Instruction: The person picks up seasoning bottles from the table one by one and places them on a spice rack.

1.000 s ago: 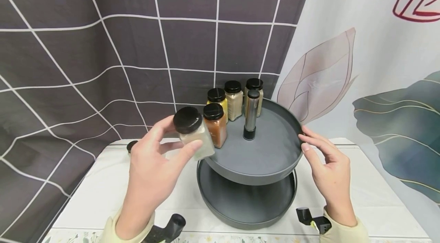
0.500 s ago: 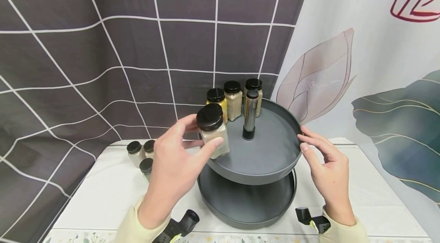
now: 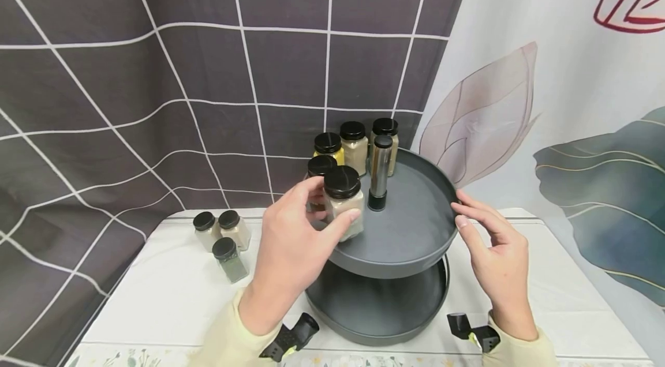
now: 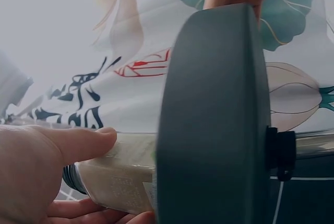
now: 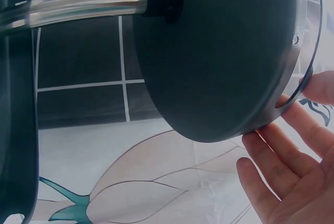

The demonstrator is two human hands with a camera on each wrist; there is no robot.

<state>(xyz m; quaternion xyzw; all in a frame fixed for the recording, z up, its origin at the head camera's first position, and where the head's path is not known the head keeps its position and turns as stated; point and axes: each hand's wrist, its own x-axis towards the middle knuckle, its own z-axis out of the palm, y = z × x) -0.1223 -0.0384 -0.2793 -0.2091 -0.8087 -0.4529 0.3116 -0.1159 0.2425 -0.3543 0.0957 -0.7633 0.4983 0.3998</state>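
My left hand [image 3: 293, 240] grips a square glass spice jar [image 3: 347, 210] of pale powder with a black lid. It stands upright over the front left of the upper tray [image 3: 415, 223] of a grey two-tier rack. In the left wrist view the rim hides the jar's base [image 4: 122, 182], so contact with the tray is unclear. At the tray's right side my right hand [image 3: 496, 257] pinches the rim, thumb and fingers around its edge in the right wrist view. Behind the held jar are a mostly hidden jar [image 3: 321, 165], a yellow jar [image 3: 335, 156] and two beige ones [image 3: 355, 156].
A metal post [image 3: 381, 171] rises from the upper tray's middle. Below lies the lower tray [image 3: 379, 309]. On the white table [image 3: 156, 286] at left stand two pale jars [image 3: 238, 233] and a green one [image 3: 234, 268]. A dark grid-patterned curtain [image 3: 280, 67] hangs behind.
My left hand has carried the jar rightward, from beside the upper tray's left edge to over its front left, bringing it upright. The table jars have come into view. My right hand stays at the rim.
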